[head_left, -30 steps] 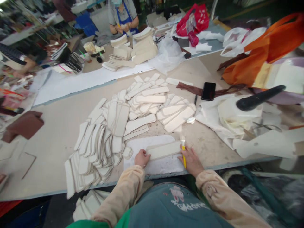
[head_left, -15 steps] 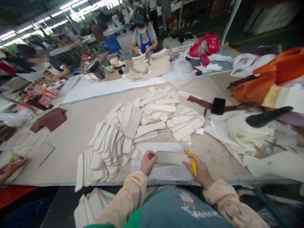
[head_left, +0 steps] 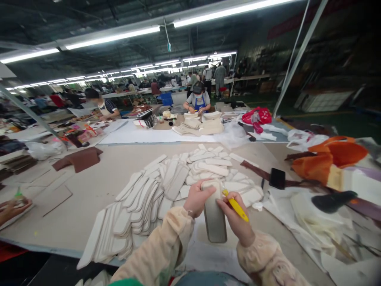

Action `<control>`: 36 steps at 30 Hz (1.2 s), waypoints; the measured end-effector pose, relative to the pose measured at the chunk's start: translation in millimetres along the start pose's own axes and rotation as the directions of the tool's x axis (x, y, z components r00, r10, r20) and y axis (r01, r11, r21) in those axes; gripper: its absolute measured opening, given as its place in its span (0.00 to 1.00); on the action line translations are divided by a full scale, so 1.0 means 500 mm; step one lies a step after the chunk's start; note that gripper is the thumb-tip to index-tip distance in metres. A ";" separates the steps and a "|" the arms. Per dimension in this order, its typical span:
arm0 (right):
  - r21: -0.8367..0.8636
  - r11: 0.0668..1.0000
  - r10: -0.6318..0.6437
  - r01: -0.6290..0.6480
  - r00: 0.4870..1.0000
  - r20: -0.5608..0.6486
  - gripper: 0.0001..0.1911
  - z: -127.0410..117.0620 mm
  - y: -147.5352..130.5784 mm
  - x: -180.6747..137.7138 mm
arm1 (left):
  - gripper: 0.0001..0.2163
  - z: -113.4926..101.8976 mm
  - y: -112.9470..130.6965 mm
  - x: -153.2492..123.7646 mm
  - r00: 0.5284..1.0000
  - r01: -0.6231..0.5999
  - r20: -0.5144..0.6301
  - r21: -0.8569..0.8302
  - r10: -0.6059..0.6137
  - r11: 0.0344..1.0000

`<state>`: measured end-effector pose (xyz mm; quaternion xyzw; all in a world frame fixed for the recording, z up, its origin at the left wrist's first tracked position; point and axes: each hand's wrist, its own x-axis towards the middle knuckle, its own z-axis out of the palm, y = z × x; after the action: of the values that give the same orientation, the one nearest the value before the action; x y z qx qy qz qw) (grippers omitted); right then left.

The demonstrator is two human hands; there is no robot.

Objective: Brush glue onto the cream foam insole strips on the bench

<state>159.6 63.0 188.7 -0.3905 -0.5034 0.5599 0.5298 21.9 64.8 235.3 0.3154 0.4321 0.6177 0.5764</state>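
Observation:
Both hands hold one long cream padded strip (head_left: 214, 216) lifted off the table, its length pointing toward me. My left hand (head_left: 197, 197) grips the strip's far end from the left. My right hand (head_left: 235, 216) pinches its right edge and also carries a yellow-handled brush (head_left: 235, 205) that sticks out to the right. Just beyond the hands lie several overlapping cream strips (head_left: 166, 186) fanned across the table (head_left: 89, 186). A white sheet (head_left: 208, 250) lies on the table under my forearms.
A black phone (head_left: 277, 178) and brown strap lie to the right, with white cloth, a black tool (head_left: 333, 200) and orange bags (head_left: 333, 157) beyond. Brown pieces (head_left: 79, 159) sit at the left. Other people work at tables farther back, with stacked cream parts (head_left: 202, 125).
The strip went from lying flat on the white sheet to being raised and turned end-on in both hands. The view tilted up, showing the hall.

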 end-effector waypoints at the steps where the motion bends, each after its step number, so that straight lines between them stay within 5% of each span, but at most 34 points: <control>1: -0.009 1.000 0.002 -0.002 1.000 -0.005 0.18 0.005 -0.005 0.004 | 0.17 -0.001 0.005 0.003 1.000 0.003 -0.002 -0.012 -0.003 1.000; 15: -0.061 0.998 -0.019 0.016 0.999 -0.042 0.18 0.071 -0.027 0.033 | 0.16 -0.045 0.041 0.040 0.995 0.096 -0.022 -0.144 -0.101 0.985; 29: -0.160 0.986 -0.042 0.040 0.999 -0.005 0.17 0.073 -0.031 0.040 | 0.10 -0.055 0.037 0.075 0.987 0.143 -0.045 -0.235 -0.157 0.962; 36: -0.150 0.975 0.186 -0.162 0.969 0.163 0.19 0.006 0.021 -0.016 | 0.11 -0.146 0.062 0.112 0.896 0.195 -0.293 -0.418 -0.334 0.888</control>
<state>155.4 55.3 178.1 -0.4172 -0.5489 0.6010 0.4043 -64.0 108.7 225.7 0.0181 0.4418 0.6500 0.6180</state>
